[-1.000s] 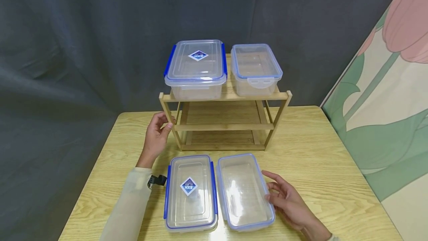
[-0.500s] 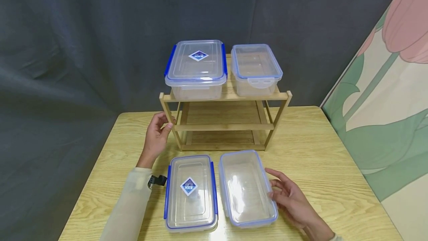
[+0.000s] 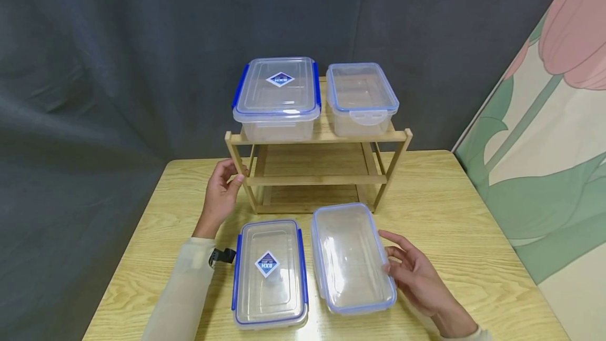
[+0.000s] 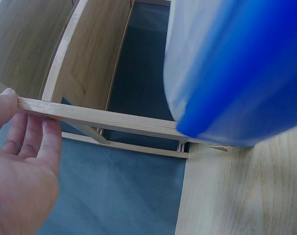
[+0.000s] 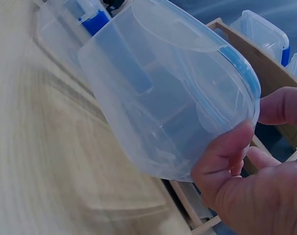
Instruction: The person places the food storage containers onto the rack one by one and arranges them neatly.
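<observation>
My left hand grips the left front post of a wooden shelf rack; in the left wrist view, thumb and fingers pinch the wooden bar. At the near right, my right hand holds a clear lidded food container with a light-blue rim by its right side. From the right wrist, this container appears tilted and lifted off the table, thumb and fingers pinching its rim edge. Left of it, a second clear container with dark-blue side clips and a diamond label lies on the table.
Two clear lidded containers stand on the rack's top: a dark-blue-clipped one on the left and a light-blue-rimmed one on the right. Lower shelves lie beneath. Behind hangs a dark curtain; a floral panel stands right of the table.
My right hand has moved forward with the light-blue-rimmed container, bringing its far end closer to the rack and slightly to the right. My left hand stays on the rack post.
</observation>
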The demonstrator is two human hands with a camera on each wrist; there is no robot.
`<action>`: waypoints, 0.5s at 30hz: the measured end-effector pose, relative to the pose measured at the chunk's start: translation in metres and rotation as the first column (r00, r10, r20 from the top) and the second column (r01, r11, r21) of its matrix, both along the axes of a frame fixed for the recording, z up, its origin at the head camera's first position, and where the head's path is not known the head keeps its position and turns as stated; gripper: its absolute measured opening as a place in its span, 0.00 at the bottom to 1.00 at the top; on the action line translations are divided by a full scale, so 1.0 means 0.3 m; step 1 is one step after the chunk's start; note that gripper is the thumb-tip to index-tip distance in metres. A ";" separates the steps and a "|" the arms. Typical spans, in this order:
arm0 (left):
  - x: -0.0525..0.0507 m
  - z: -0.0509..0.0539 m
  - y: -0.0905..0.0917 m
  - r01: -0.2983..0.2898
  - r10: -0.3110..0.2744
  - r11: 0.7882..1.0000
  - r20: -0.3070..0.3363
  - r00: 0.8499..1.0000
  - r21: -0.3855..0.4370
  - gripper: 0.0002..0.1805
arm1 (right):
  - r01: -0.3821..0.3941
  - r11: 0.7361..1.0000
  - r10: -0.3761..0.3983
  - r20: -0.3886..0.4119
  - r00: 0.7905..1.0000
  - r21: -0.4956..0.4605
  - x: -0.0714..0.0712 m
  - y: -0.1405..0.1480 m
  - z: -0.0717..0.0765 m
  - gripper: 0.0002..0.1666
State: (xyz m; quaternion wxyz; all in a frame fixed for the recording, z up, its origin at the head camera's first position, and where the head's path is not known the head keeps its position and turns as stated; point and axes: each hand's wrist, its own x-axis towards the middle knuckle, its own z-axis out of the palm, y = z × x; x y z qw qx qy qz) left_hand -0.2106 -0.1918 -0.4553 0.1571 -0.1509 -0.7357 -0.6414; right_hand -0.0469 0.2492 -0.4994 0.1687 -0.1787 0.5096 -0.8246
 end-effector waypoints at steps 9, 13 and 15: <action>-0.001 0.000 0.001 -0.001 0.001 1.000 0.004 1.000 0.011 0.18 | -0.028 0.999 0.027 -0.024 0.999 -0.020 -0.024 -0.006 0.059 0.42; 0.000 0.000 0.001 -0.001 0.001 1.000 -0.001 1.000 0.011 0.18 | -0.034 0.999 0.033 -0.036 0.999 -0.020 -0.036 -0.012 0.079 0.42; 0.000 -0.002 0.001 -0.002 0.002 1.000 -0.003 1.000 0.014 0.18 | -0.037 0.999 0.036 -0.036 0.999 -0.020 -0.042 -0.016 0.088 0.42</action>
